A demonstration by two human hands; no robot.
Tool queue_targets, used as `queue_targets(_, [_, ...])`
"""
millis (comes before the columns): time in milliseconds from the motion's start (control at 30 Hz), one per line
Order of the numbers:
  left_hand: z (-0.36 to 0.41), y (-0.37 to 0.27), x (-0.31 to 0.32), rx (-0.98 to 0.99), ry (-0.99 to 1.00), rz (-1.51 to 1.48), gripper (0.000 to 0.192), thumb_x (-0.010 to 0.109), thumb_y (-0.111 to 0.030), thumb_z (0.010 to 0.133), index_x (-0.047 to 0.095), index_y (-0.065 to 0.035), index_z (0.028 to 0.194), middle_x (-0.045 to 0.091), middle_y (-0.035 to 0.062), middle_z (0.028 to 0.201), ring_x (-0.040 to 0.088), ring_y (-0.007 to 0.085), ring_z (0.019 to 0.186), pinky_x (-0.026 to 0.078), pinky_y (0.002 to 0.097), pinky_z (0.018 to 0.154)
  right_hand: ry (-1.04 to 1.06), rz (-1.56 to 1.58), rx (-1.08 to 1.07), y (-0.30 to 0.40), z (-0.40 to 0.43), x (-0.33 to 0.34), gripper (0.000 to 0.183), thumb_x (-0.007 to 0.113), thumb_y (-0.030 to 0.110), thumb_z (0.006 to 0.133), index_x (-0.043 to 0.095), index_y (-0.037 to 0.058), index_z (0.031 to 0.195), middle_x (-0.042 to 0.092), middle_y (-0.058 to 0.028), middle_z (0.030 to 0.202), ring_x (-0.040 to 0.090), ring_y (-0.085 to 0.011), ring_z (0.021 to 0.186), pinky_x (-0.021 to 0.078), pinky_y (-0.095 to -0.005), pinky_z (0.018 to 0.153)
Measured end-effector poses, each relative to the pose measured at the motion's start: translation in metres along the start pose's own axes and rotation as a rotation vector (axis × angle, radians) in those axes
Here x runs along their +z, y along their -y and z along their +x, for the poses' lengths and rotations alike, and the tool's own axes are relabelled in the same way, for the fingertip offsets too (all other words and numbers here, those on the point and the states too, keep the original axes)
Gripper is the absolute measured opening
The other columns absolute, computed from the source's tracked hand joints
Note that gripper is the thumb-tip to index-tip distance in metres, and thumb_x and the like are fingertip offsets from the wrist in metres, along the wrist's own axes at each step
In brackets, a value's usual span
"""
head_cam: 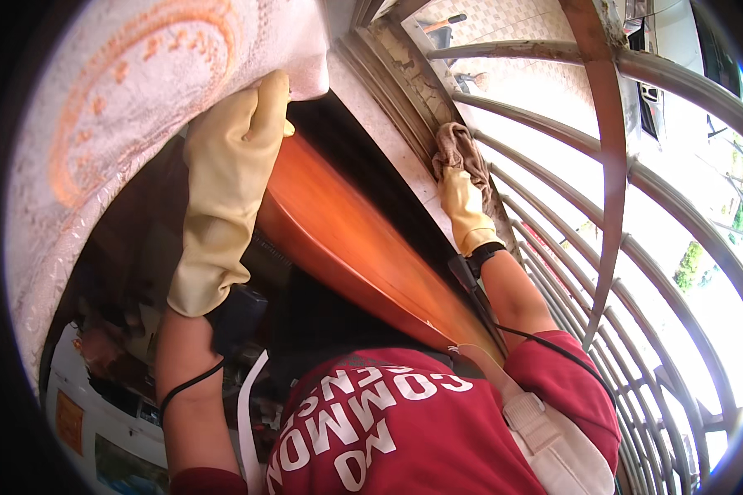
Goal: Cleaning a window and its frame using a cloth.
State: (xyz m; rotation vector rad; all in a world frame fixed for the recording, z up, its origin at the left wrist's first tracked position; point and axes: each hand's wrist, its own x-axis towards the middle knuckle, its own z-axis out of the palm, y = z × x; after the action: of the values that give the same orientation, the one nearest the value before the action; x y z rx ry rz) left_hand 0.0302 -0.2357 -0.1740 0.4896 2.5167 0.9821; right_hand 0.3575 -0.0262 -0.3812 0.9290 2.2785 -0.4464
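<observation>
My left hand (238,148), in a cream rubber glove, grips the edge of a pale curtain (161,105) with an orange ring pattern. Its fingertips are partly hidden behind the fabric. On the right, my right hand (464,201) wears a matching glove and holds a bunched brown cloth (457,148). That cloth rests against the worn window frame (418,80), beside the metal grille. Between my arms, lower down, runs a polished orange-brown wooden surface (347,223) with a rounded edge.
Curved metal grille bars (532,117) line the right side, joined by a flat brown crossbar (603,124). A pale sill (371,105) runs along the window. Beyond the bars are a tiled floor (520,25) and a parked car (669,37). Black cables (192,387) hang from both wrists.
</observation>
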Motion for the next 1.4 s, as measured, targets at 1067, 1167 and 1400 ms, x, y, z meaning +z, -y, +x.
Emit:
queue_targets(1067, [0.0, -0.013, -0.004, -0.058, -0.035, -0.041, 0.038, 0.065, -0.032, 0.104, 0.077, 0.0008, 0.089, 0.076, 0.0108, 0.077, 0.073, 0.0241, 0.075, 0.055, 0.0355, 0.073, -0.602, 0.112, -0.616, 0.199, 0.144, -0.1, 0.027, 0.072, 0.032, 0.092, 0.072, 0.0109, 0.108, 0.07, -0.0168, 0.104, 0.069, -0.0372, 0.094, 0.0542, -0.0483, 0.082])
queue_targets(1167, [0.001, -0.014, 0.001, 0.0, -0.012, -0.015, 0.033, 0.065, -0.028, 0.104, 0.078, 0.0005, 0.092, 0.077, 0.0115, 0.081, 0.074, 0.0231, 0.077, 0.056, 0.0346, 0.075, -0.574, 0.094, -0.667, 0.157, 0.116, -0.087, 0.02, 0.071, 0.027, 0.093, 0.071, 0.0101, 0.105, 0.068, -0.0146, 0.094, 0.065, -0.0365, 0.087, 0.0521, -0.0468, 0.08])
queue_targets(1400, [0.002, -0.023, -0.002, 0.006, -0.016, -0.044, 0.032, 0.064, -0.025, 0.106, 0.076, 0.0015, 0.092, 0.078, 0.0123, 0.084, 0.075, 0.0237, 0.078, 0.057, 0.0347, 0.074, -0.457, 0.242, -0.574, 0.112, 0.111, -0.056, 0.016, 0.071, 0.025, 0.089, 0.072, 0.0089, 0.088, 0.071, -0.0146, 0.085, 0.067, -0.0379, 0.086, 0.0538, -0.0494, 0.078])
